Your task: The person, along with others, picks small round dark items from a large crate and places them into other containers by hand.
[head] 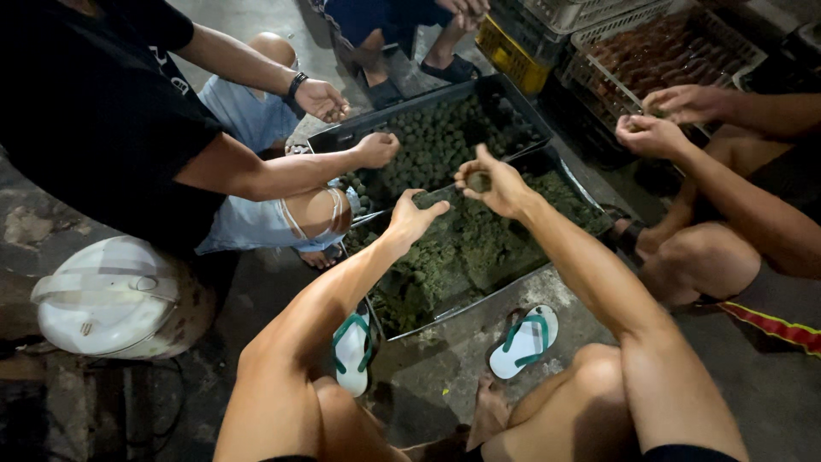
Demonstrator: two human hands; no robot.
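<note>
Just above the centre of the frame, the person's right hand (499, 184) pinches a small dark green ball (479, 180) between thumb and fingertips, holding it above the near black tray (578, 190), so any crumbs would drop back into the tray. The left hand (413, 216) sits just beside it, fingers curled loosely downward and holding nothing I can make out, hovering over the heap of green-coated material (462, 257) that fills that tray.

A second black tray (505, 85), further up the frame, carries rows of finished round balls (436, 141), within easy reach.

At upper left, another person in a black shirt extends a closed hand (376, 149) over that tray's near edge. At upper right, a third person's two hands (671, 120) work close together in front of a pale wire crate of reddish-brown pieces (658, 51).

Room is tight: knees and forearms hem the trays on three sides. Two white sandals with green straps (523, 340) lie on the concrete floor (445, 376) against the near tray's lower edge. A white lidded appliance (111, 295) stands at lower left, well apart.
</note>
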